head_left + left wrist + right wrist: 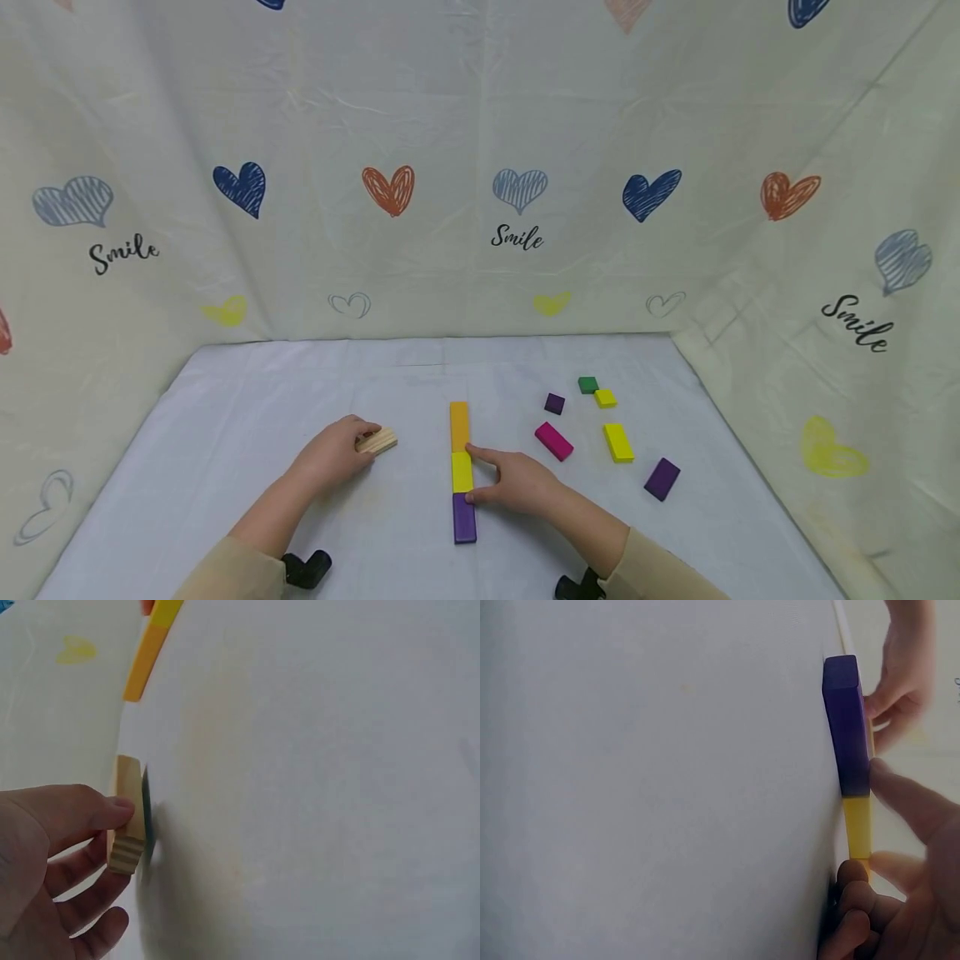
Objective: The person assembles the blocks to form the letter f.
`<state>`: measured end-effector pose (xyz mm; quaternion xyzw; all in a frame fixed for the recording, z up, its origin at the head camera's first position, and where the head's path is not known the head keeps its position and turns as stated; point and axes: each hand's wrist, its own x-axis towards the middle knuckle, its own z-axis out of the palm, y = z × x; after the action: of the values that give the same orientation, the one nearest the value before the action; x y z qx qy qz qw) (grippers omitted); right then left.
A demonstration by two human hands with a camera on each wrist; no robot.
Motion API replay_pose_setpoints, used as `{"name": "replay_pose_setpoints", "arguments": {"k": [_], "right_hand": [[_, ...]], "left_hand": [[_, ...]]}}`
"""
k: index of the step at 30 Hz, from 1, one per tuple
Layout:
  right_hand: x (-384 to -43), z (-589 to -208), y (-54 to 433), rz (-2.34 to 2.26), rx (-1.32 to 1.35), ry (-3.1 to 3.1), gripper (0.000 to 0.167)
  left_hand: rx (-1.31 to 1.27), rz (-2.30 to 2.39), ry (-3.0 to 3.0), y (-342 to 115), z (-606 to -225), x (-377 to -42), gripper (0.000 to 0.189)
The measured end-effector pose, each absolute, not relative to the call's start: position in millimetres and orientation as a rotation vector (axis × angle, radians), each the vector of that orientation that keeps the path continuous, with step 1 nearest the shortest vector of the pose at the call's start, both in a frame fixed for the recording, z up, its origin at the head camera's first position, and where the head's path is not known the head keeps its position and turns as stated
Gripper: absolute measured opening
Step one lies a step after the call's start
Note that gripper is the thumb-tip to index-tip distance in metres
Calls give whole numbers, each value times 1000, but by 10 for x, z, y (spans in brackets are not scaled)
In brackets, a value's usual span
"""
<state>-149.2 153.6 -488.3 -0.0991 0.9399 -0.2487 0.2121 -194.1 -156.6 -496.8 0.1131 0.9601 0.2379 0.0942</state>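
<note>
My left hand (333, 454) pinches a plain wooden block (380, 440) between thumb and fingers, left of a row of coloured blocks. In the left wrist view, this block (129, 787) is held by the thumb, and its striped end faces the camera. The row runs straight away from me, end to end: a purple block (464, 521) nearest, a yellow block (462, 473) in the middle, an orange block (459, 425) farthest. My right hand (525, 485) touches the row's right side, thumb by the purple-yellow joint and index fingertip by the yellow-orange joint.
Loose blocks lie to the right on the white cloth: a pink block (553, 441), a small dark purple one (554, 403), a green one (588, 385), a small yellow one (605, 398), a longer yellow one (618, 442) and a purple one (662, 479). A heart-printed curtain (442, 267) stands behind.
</note>
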Motion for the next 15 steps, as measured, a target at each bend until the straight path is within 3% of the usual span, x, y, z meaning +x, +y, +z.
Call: {"name": "replay_pose_setpoints", "arguments": {"k": [15], "right_hand": [[-1488, -4879, 1535, -678, -250, 2601, 77]], "left_hand": [[442, 749, 2842, -1073, -5045, -2407, 37]]}}
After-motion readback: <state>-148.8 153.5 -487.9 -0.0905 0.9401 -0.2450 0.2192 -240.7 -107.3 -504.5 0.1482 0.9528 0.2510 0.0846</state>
